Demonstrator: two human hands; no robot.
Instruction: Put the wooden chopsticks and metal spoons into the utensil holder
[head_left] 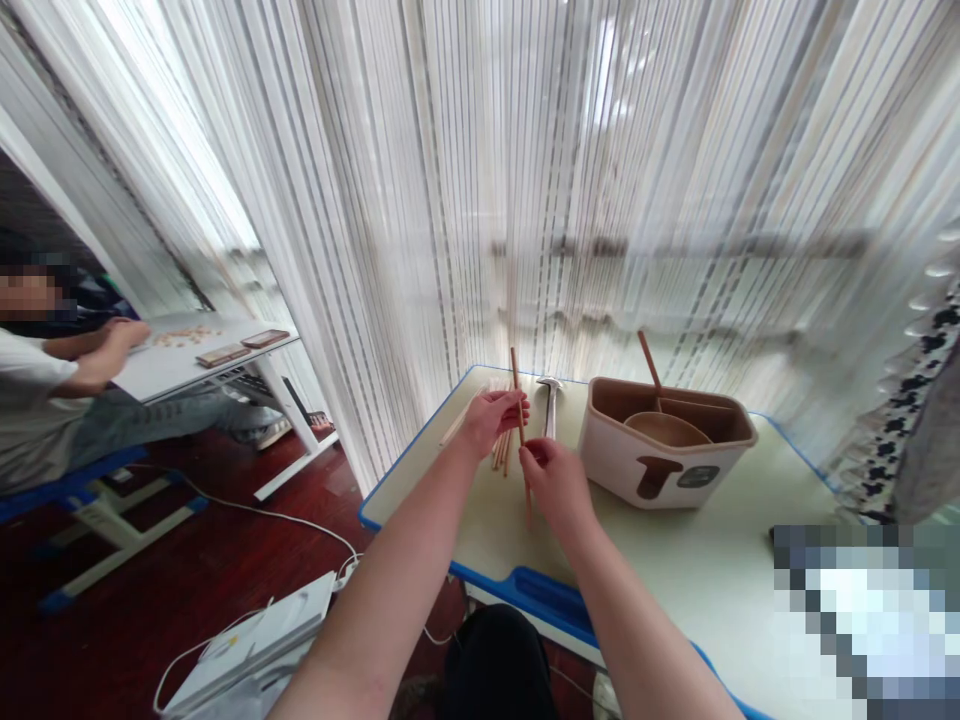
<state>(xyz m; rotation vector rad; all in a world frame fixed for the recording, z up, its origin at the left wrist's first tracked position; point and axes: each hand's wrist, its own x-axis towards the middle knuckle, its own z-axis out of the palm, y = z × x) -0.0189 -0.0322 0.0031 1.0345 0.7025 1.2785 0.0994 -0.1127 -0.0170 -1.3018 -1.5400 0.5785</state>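
Both my hands are closed around one slim brown wooden chopstick (515,368), held nearly upright above the table. My left hand (496,422) grips its upper part, and my right hand (553,478) pinches it lower down. Under and behind my left hand lie several more chopsticks (503,457), partly hidden by it. A shiny metal utensil with a wide head (551,400) lies just beyond my right hand; its exact kind is unclear. To the right stands a white bin with a brown rim (675,490), containing a round brown bowl (666,429) and an upright brown stick (649,360).
The pale table (480,535) has a blue edge. A pixelated patch (862,620) covers its right side. Striped curtains (465,200) hang behind. At left, another person sits at a white table (161,370) with small pieces. White cables (277,515) cross the floor.
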